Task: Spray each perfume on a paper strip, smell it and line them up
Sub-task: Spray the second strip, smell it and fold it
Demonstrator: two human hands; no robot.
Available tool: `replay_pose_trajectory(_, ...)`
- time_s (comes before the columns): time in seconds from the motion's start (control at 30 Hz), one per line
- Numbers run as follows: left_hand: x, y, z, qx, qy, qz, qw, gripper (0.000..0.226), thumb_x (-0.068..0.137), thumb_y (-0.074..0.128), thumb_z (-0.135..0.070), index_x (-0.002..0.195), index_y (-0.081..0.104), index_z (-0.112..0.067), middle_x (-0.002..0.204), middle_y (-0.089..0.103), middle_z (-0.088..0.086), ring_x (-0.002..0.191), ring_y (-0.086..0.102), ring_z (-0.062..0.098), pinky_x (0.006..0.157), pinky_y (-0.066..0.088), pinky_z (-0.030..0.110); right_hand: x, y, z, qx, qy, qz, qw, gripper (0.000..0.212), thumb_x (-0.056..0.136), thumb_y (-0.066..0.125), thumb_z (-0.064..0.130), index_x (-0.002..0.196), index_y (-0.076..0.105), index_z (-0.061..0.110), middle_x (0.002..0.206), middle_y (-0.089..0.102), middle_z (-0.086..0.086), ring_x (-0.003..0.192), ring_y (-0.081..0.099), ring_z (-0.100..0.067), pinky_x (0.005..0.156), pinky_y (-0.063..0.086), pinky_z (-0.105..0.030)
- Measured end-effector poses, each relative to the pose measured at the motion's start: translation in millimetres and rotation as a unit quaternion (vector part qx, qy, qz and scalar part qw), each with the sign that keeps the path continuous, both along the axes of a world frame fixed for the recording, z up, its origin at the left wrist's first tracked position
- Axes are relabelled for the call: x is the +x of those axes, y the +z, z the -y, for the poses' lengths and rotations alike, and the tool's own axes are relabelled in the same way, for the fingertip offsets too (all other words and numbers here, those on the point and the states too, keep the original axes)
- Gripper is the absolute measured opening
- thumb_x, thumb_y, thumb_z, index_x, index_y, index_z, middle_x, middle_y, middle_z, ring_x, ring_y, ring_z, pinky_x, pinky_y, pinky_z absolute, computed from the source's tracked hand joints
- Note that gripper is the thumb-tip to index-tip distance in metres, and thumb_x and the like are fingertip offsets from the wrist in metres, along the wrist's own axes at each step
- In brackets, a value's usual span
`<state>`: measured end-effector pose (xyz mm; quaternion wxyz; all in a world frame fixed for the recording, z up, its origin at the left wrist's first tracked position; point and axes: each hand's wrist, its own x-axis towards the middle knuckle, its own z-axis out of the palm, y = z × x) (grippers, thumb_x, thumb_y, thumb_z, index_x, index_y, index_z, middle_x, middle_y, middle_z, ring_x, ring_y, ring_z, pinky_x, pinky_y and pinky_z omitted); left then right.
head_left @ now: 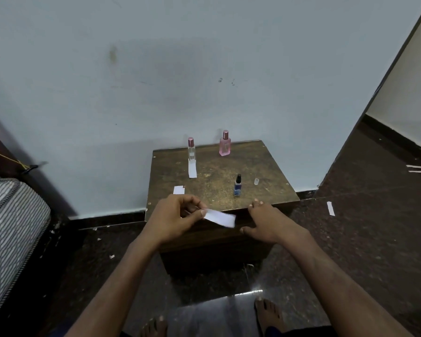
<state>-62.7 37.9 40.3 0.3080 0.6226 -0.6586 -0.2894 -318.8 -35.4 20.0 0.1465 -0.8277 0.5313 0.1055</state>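
Mattress [12, 229]: striped, grey and white, at the far left edge, on the dark floor [350, 239].

Wooden table [219, 171]: small, worn brown top, set against the pale blue wall [156, 69].

Short paper strip [179, 190]: white, lying flat at the table's left edge, near the front.

Long paper strip [192, 169]: white, lying flat at the back left, one end touching the base of the clear bottle.

Clear bottle [191, 149]: slim, pink cap on, upright at the back left.

Left hand [174, 218]: above the table's front edge, thumb and fingertips pinched on one end of a held paper strip [220, 217], which sticks out to the right, tilted slightly downward, in the air between the two hands.

Pink bottle [225, 143]: pink liquid, pink cap on, upright at the back, right of the clear bottle and apart from it.

Blue bottle [237, 185]: small, dark spray top bare, upright near the front centre.

Clear cap [256, 181]: small, standing just right of the blue bottle, not touching it.

Right hand [265, 222]: empty, fingers loosely spread, fingertips at the table's front edge, thumb lower against the front face.

Loose paper strips [330, 208]: white, on the floor to the right of the table; further ones nearer the right edge.

Bare feet [269, 314]: at the bottom of the view.
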Motion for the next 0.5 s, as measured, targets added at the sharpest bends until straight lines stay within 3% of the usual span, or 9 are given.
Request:
replay_pose_trajectory(0.07,-3,-3,5,-0.010,-0.019,0.043,0.999,0.007,0.097,0.076,-0.028,0.100,0.079,-0.034,0.088,0.076,-0.018,0.082,0.069,-0.004,0.068,0.046,0.006,-5,1,6,-0.006,-0.004,0.018,1.000,0.062,0.099,0.061,0.053,0.140,0.058,0.007,0.150,0.051,-0.015,0.133,0.053,-0.028,0.108,0.047,-0.037)
replay_pose_trajectory(0.13,-5,-5,15,-0.030,-0.049,0.051,0.997,0.010,0.099,0.072,-0.026,0.103,0.079,-0.032,0.092,0.075,-0.019,0.083,0.067,-0.003,0.069,0.045,0.007,-8,3,10,-0.016,-0.002,0.035,0.999,0.054,0.098,0.062,0.053,0.130,0.065,0.010,0.131,0.064,-0.010,0.117,0.061,-0.025,0.097,0.050,-0.034)
replay_pose_trajectory(0.33,-2,-14,69,0.006,-0.075,0.068,0.995,0.011,0.101,0.069,-0.028,0.106,0.078,-0.033,0.096,0.073,-0.016,0.087,0.065,-0.003,0.070,0.046,0.010,-14,7,29,-0.041,-0.025,0.071,0.996,0.039,0.097,0.063,0.051,0.104,0.076,0.015,0.095,0.074,-0.004,0.082,0.062,-0.018,0.071,0.045,-0.031)
replay_pose_trajectory(0.4,3,-20,87,0.035,-0.089,0.080,0.992,0.011,0.100,0.071,-0.029,0.106,0.079,-0.033,0.098,0.074,-0.014,0.090,0.066,0.000,0.077,0.052,0.018,-12,8,36,-0.039,-0.039,0.089,0.994,0.039,0.097,0.064,0.049,0.097,0.077,0.012,0.088,0.074,-0.005,0.078,0.065,-0.019,0.068,0.048,-0.032)
replay_pose_trajectory(0.5,3,-31,112,0.042,-0.068,0.103,0.991,0.009,0.097,0.074,-0.032,0.104,0.078,-0.036,0.098,0.074,-0.015,0.091,0.068,0.002,0.084,0.061,0.036,-12,1,47,-0.075,-0.069,0.126,0.987,0.034,0.098,0.065,0.042,0.102,0.078,0.011,0.090,0.076,-0.004,0.082,0.068,-0.016,0.077,0.057,-0.033)
